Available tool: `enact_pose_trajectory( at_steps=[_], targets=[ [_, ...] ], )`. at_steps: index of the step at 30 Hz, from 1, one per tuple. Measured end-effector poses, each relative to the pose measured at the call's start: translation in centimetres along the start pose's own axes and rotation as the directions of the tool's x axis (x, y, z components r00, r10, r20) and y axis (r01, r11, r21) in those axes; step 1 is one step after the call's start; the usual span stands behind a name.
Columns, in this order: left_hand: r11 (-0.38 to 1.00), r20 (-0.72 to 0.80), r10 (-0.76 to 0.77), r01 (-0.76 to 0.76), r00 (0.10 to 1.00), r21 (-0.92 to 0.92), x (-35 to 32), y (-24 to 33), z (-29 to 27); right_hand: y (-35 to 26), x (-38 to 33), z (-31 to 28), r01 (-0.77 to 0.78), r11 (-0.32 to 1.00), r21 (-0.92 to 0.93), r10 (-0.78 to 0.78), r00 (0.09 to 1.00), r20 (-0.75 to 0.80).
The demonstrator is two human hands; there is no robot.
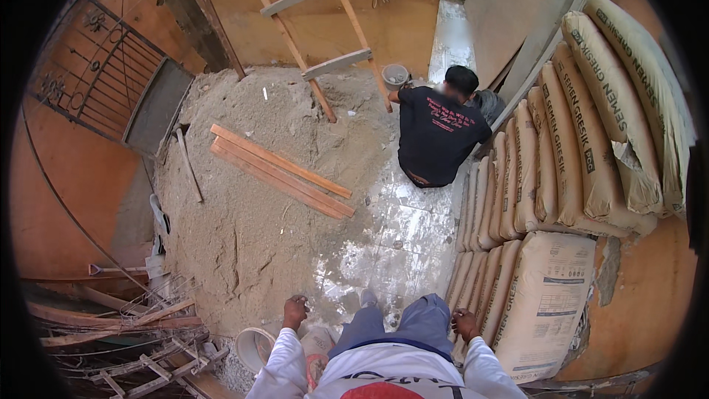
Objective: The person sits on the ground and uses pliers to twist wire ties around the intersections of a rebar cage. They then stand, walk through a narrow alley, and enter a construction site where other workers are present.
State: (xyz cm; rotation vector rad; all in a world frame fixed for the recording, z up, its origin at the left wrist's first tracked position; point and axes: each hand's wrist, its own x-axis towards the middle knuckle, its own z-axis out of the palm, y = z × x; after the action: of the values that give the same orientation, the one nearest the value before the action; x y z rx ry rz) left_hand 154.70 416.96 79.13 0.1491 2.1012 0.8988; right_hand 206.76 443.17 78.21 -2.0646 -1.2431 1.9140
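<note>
I look straight down at my own body at the lower edge. My left hand [295,312] hangs by my side with fingers loosely curled, holding nothing, above a white bucket [254,347] on the sand. My right hand [466,323] hangs close to the stacked cement sacks [543,303], also holding nothing. A large sand pile [258,207] spreads ahead with long wooden boards [281,171] lying on it.
Another person in a black shirt [437,131] crouches ahead beside a small grey bucket [395,74]. A wooden ladder [317,29] leans at the far wall. More cement sacks [583,140] fill the right. Scrap wood and rebar [125,340] lie at lower left; a metal gate [96,66] stands upper left.
</note>
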Motion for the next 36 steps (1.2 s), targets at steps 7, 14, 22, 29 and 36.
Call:
enact_pose_trajectory(
  at_steps=[7,14,22,29,36],
  targets=[
    [0.999,0.052,-0.037,0.036,0.998,0.017,9.0,12.4,4.6,-9.3,9.4,0.9,-0.008,0.999,-0.045,0.011,0.999,0.051],
    [0.968,0.139,-0.246,0.251,0.959,-0.017,10.6,12.5,11.6,-33.1,21.1,-5.0,0.302,0.818,-0.489,-0.422,0.893,-0.155],
    [0.982,0.048,-0.181,0.184,0.982,-0.053,14.0,21.7,15.8,-70.7,15.5,-19.6,0.134,0.492,-0.86,-0.863,-0.058,-0.502],
    [0.972,0.079,-0.23,0.233,0.97,-0.034,22.5,33.1,17.5,-72.7,21.1,-23.8,-0.239,0.606,-0.759,-0.796,-0.191,-0.575],
    [0.97,0.136,-0.206,0.184,0.969,0.162,38.2,43.8,16.9,-73.1,23.6,-24.4,-0.383,0.641,-0.665,-0.767,-0.3,-0.567]
  ],
)
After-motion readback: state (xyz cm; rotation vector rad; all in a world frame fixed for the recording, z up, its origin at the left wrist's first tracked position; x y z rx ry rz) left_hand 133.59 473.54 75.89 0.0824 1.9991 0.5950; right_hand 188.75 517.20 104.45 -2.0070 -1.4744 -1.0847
